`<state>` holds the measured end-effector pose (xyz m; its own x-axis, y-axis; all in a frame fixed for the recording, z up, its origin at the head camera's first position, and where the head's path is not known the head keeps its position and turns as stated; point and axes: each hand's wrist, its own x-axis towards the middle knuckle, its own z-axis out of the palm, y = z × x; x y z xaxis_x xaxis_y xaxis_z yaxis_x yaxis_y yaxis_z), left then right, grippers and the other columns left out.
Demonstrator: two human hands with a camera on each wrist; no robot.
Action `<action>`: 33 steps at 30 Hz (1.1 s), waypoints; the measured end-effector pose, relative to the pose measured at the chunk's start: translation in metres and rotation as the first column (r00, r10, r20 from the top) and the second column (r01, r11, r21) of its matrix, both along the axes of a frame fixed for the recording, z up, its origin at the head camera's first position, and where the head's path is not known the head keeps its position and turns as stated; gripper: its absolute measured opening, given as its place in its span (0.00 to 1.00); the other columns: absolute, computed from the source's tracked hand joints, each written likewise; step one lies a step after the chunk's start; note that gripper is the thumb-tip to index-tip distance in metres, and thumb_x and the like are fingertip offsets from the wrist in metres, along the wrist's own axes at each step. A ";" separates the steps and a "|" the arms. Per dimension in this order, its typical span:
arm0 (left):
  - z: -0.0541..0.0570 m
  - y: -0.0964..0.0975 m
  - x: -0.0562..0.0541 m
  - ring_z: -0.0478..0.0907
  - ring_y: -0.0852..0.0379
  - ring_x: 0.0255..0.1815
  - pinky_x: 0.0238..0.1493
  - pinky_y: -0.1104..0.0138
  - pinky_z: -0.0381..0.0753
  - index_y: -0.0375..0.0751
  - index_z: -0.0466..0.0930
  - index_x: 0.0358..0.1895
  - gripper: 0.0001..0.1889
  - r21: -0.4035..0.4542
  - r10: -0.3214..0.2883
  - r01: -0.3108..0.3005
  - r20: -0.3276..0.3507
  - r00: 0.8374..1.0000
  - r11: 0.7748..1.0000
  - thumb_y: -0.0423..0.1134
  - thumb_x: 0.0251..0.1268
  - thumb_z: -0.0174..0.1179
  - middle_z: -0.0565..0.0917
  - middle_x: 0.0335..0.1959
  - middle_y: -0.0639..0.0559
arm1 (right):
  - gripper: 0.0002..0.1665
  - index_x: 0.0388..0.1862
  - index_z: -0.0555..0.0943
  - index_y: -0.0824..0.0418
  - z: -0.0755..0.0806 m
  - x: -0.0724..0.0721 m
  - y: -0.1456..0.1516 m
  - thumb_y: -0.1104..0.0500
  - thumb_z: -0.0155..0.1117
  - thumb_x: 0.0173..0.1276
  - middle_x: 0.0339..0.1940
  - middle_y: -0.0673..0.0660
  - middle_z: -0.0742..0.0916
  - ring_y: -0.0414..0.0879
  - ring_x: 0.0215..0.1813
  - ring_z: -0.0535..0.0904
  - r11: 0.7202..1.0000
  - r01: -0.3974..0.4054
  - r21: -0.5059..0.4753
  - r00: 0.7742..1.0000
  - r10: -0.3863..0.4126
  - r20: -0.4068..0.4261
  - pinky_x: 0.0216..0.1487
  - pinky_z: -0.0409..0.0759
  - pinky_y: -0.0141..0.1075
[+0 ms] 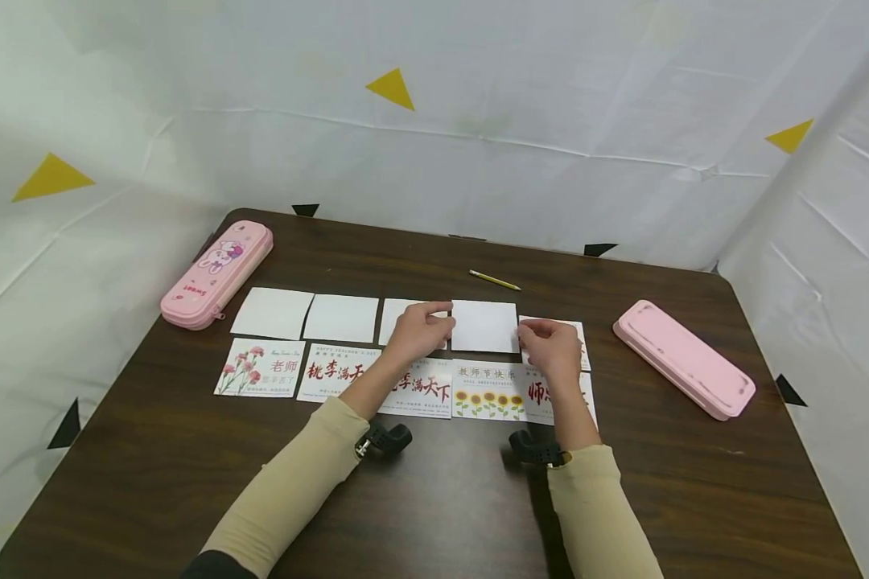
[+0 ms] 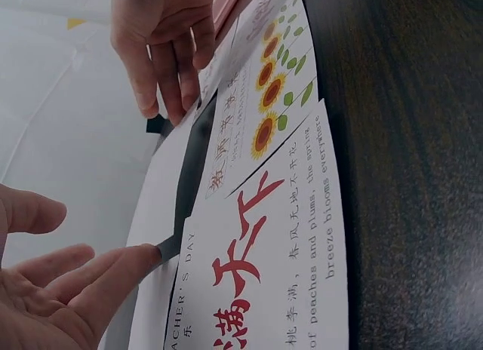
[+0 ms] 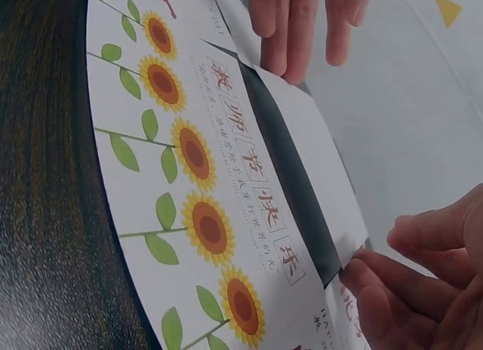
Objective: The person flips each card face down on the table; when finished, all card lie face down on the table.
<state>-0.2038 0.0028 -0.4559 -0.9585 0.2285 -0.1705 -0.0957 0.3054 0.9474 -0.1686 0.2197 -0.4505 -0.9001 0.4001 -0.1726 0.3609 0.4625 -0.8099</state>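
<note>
Both hands are at the sides of a blank white card [image 1: 483,326] in the upper row on the table. My left hand [image 1: 418,331] has its fingertips at the card's left edge, over another blank card [image 1: 391,315]; its thumb stands apart from the fingers. At the right edge are the fingertips of my right hand [image 1: 558,351], which partly covers a printed card [image 1: 578,330]. Directly below lies a sunflower greeting card [image 1: 488,396] with a dark strip of table between it and the white card. Cards with red lettering [image 1: 423,390] lie left of it.
Two more blank cards [image 1: 271,314] lie at upper left, above a pink-flower card [image 1: 257,368]. A pink pencil case [image 1: 217,275] lies at far left and another pink case [image 1: 684,359] at right. A yellow pencil [image 1: 495,280] lies behind the cards.
</note>
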 end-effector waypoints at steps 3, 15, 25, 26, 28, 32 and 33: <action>-0.001 -0.001 0.000 0.86 0.47 0.37 0.34 0.70 0.80 0.41 0.76 0.65 0.22 0.003 -0.005 0.005 0.009 1.000 1.000 0.40 0.70 0.56 0.88 0.39 0.43 | 0.18 0.51 0.86 0.62 -0.001 0.000 0.000 0.52 0.63 0.71 0.43 0.62 0.88 0.52 0.41 0.86 1.000 -0.016 0.024 1.000 0.016 0.004 0.29 0.77 0.31; -0.003 0.001 0.000 0.86 0.50 0.34 0.34 0.70 0.82 0.41 0.71 0.69 0.24 -0.031 -0.040 0.042 0.041 0.998 0.999 0.40 0.71 0.55 0.87 0.37 0.41 | 0.19 0.52 0.86 0.61 -0.005 0.001 0.002 0.51 0.62 0.70 0.41 0.61 0.89 0.51 0.39 0.86 0.998 -0.048 0.040 0.999 0.047 0.018 0.29 0.77 0.32; 0.001 -0.001 0.000 0.86 0.46 0.39 0.40 0.64 0.84 0.43 0.72 0.68 0.24 -0.005 -0.047 0.047 0.022 0.999 0.999 0.41 0.70 0.55 0.87 0.44 0.42 | 0.20 0.54 0.85 0.62 0.002 0.004 0.011 0.51 0.62 0.71 0.46 0.62 0.88 0.52 0.44 0.86 0.999 -0.044 -0.020 0.999 0.044 0.011 0.34 0.82 0.32; 0.001 -0.001 0.000 0.85 0.46 0.39 0.39 0.65 0.83 0.43 0.72 0.68 0.24 -0.001 -0.054 0.054 0.013 0.998 0.999 0.41 0.70 0.55 0.87 0.44 0.42 | 0.20 0.55 0.85 0.61 0.003 0.004 0.014 0.51 0.61 0.71 0.47 0.62 0.88 0.52 0.45 0.86 0.999 -0.037 -0.024 0.999 0.038 0.007 0.35 0.83 0.33; 0.003 0.000 0.001 0.85 0.45 0.40 0.38 0.66 0.83 0.42 0.72 0.68 0.24 0.008 -0.073 0.074 -0.008 0.997 0.997 0.40 0.70 0.55 0.87 0.45 0.42 | 0.20 0.55 0.84 0.61 0.006 0.006 0.023 0.51 0.61 0.72 0.48 0.62 0.88 0.52 0.46 0.86 1.000 -0.018 -0.024 1.000 0.018 -0.001 0.37 0.83 0.34; 0.005 0.008 0.003 0.85 0.45 0.42 0.38 0.67 0.83 0.41 0.72 0.68 0.24 0.032 -0.120 0.120 -0.013 0.993 0.992 0.39 0.70 0.53 0.86 0.48 0.42 | 0.22 0.58 0.83 0.61 0.012 0.013 0.045 0.49 0.59 0.73 0.50 0.62 0.87 0.53 0.48 0.85 1.000 0.025 0.018 1.000 -0.025 0.000 0.39 0.82 0.34; 0.005 0.011 0.004 0.85 0.45 0.43 0.38 0.67 0.84 0.41 0.72 0.68 0.24 0.037 -0.132 0.133 -0.013 0.991 0.990 0.39 0.70 0.53 0.85 0.49 0.41 | 0.23 0.58 0.82 0.61 0.012 0.015 0.050 0.48 0.58 0.73 0.51 0.63 0.86 0.54 0.50 0.84 0.998 0.035 0.043 0.999 -0.035 0.005 0.42 0.80 0.35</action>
<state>-0.1996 0.0137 -0.4508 -0.9210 0.3598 -0.1492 -0.0465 0.2788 0.9592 -0.1535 0.2693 -0.4380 -0.8842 0.4387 -0.1603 0.3825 0.4833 -0.7875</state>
